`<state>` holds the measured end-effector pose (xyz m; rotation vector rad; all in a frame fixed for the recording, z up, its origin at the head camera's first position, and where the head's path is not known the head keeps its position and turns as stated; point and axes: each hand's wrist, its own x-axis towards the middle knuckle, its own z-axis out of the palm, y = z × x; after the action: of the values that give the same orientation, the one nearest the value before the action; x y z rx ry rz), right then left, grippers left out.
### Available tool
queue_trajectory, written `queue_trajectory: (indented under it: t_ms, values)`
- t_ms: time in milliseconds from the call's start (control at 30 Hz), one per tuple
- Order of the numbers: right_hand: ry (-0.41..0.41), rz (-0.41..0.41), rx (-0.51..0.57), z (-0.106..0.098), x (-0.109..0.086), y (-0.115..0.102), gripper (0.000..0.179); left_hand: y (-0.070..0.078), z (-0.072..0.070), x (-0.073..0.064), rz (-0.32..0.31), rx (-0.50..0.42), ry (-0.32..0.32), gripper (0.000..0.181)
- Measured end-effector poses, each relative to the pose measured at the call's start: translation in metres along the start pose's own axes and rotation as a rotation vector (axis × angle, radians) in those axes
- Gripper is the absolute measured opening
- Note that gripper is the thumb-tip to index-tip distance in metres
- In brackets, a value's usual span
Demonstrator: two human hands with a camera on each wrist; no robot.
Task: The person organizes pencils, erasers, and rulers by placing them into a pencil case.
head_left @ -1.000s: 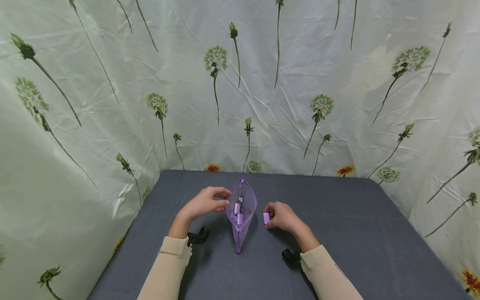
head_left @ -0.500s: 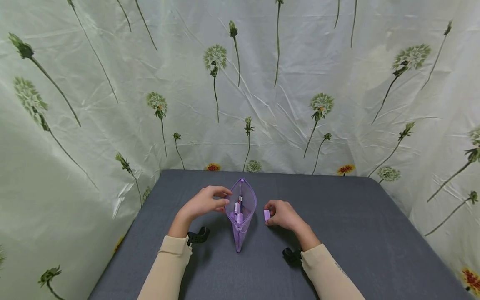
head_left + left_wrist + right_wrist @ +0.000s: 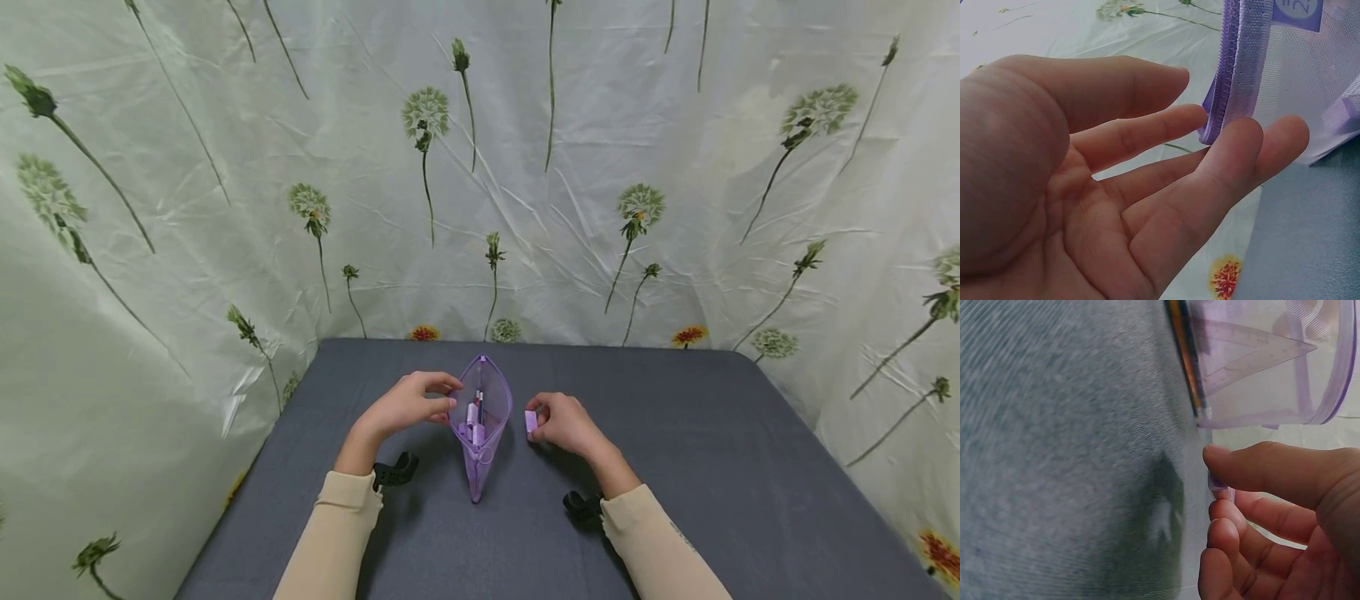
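A translucent lilac mesh pencil case [image 3: 477, 471] stands upright with its zip top spread wide. Inside it show pencils [image 3: 481, 407] and small lilac pieces [image 3: 478, 434]; through its side in the right wrist view I see a clear set square [image 3: 1260, 353]. My left hand [image 3: 408, 402] is at the case's left rim, its relaxed fingers right at the zip edge [image 3: 1225, 69]. To the right of the case, my right hand [image 3: 564, 423] pinches a small lilac block [image 3: 531, 421] between thumb and fingers, close over the table. Its far side is hidden in the fingers.
The dark grey table [image 3: 660, 450] reaches back to a pale curtain [image 3: 480, 167] printed with dandelions, which also hangs on both sides. Each wrist wears a black band device, one left [image 3: 396, 470] and one right [image 3: 581, 507].
My right hand has shifted slightly away from me with the lilac block pinched in it. The left hand and pencil case hold their place, while the head view has turned a little.
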<state>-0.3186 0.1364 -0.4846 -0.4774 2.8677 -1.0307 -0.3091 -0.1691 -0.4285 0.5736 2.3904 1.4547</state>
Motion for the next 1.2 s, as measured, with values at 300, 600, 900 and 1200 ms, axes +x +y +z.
queue_trajectory:
  t_ms: [300, 600, 900, 1200]
  values:
    - [0.026, 0.017, 0.067, -0.011, -0.003, -0.007, 0.040, -0.002, 0.001, 0.001, 0.006, 0.009, -0.002, 0.034]
    - [0.073, -0.009, 0.084, -0.033, -0.003, -0.025, 0.040, 0.000, 0.002, 0.000, 0.005, 0.016, 0.007, 0.036]
    - [0.080, -0.076, 0.072, -0.045, -0.004, -0.057, 0.040, -0.001, 0.004, 0.000, -0.005, 0.051, 0.028, 0.036]
    - [0.056, -0.109, 0.025, -0.047, 0.001, -0.086, 0.041, 0.003, 0.007, 0.001, -0.004, 0.084, 0.037, 0.040]
